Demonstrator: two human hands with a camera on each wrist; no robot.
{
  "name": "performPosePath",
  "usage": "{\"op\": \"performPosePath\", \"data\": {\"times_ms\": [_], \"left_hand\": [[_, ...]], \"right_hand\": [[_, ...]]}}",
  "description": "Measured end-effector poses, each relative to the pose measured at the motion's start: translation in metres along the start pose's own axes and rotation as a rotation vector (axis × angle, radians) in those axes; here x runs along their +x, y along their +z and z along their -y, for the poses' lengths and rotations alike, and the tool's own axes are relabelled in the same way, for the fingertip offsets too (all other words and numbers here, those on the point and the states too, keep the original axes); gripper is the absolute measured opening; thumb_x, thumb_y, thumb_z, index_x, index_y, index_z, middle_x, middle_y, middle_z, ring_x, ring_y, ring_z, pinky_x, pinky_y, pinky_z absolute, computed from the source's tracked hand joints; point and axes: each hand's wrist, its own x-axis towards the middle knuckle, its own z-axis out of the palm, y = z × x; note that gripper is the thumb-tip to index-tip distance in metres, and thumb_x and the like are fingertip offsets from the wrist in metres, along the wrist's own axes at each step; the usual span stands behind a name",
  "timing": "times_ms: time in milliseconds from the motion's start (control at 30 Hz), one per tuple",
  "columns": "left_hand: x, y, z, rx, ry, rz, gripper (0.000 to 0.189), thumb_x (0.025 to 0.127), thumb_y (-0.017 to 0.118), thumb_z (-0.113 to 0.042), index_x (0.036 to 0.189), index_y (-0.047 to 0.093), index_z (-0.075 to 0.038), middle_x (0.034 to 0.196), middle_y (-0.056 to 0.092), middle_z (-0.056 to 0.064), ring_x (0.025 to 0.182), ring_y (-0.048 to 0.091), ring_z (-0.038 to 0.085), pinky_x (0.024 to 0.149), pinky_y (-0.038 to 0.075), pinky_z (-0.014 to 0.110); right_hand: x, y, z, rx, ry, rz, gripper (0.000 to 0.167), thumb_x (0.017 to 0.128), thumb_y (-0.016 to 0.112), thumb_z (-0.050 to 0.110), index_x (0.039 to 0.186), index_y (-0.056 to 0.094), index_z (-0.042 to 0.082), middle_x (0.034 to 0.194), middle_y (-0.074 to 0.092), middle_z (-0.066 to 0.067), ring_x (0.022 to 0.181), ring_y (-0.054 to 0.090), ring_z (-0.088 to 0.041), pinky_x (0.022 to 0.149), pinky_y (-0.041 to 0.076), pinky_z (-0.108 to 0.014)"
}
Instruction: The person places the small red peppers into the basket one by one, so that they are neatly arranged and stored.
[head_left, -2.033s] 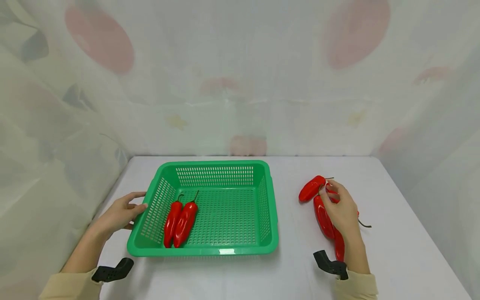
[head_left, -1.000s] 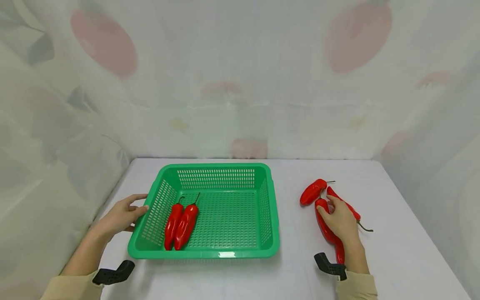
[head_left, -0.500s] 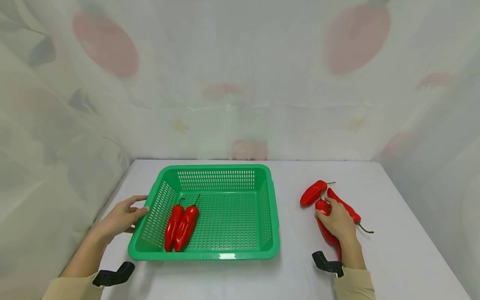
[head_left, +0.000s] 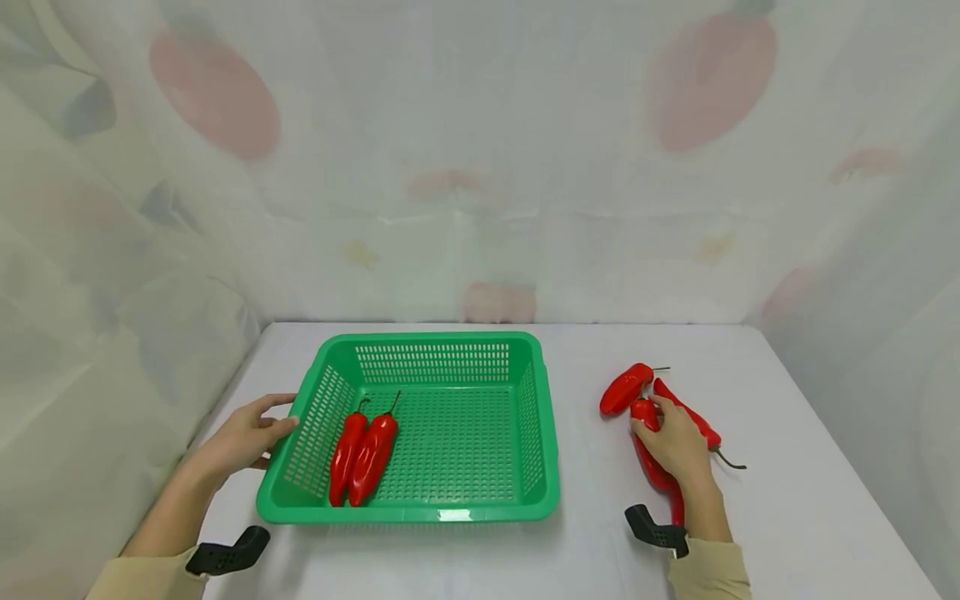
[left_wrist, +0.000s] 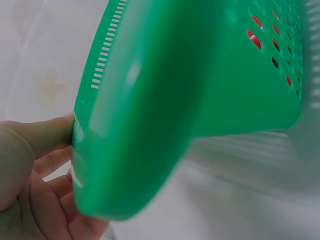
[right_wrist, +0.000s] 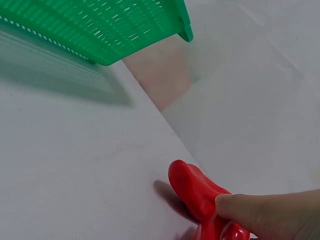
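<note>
My left hand holds the left rim of a green plastic basket, thumb and fingers on either side of the edge in the left wrist view. Inside, at the left, lie two long red chili peppers. On the right of the table my right hand pinches a red pepper near its stem end; the pepper still lies down. A red length shows beside the wrist, and I cannot tell if it is a separate pepper. Another pepper lies behind the hand, and one to its right.
A white cloth covers the table. Printed fabric sheets hang behind it and at both sides. The basket's right wall stands to the left of the loose peppers.
My right hand has come down onto the middle pepper, its thumb and fingers closing around the stem end. The left hand and the basket keep their place.
</note>
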Motion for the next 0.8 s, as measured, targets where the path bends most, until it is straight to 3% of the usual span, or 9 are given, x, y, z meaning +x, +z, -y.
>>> {"op": "performPosePath", "data": {"times_ms": [500,800], "left_hand": [[0.000,0.001,0.001,-0.010,0.003,0.013,0.061,0.095,0.051,-0.027,0.142,0.022,0.000,0.097,0.063,0.017,0.074,0.064,0.022,0.063,0.055,0.039],[0.000,-0.003,0.000,0.003,-0.001,0.009,0.059,0.096,0.050,-0.024,0.142,0.023,0.000,0.095,0.063,0.016,0.073,0.063,0.022,0.063,0.055,0.039]], "right_hand": [[-0.002,-0.010,0.003,0.038,-0.023,-0.018,0.062,0.086,0.061,0.028,0.135,0.039,-0.001,0.123,0.052,-0.027,0.106,0.050,-0.041,0.078,0.049,-0.056],[-0.001,-0.018,0.011,0.081,0.022,0.045,0.066,0.088,0.058,0.033,0.140,0.031,0.002,0.129,0.044,-0.029,0.111,0.046,-0.044,0.079,0.050,-0.054]]}}
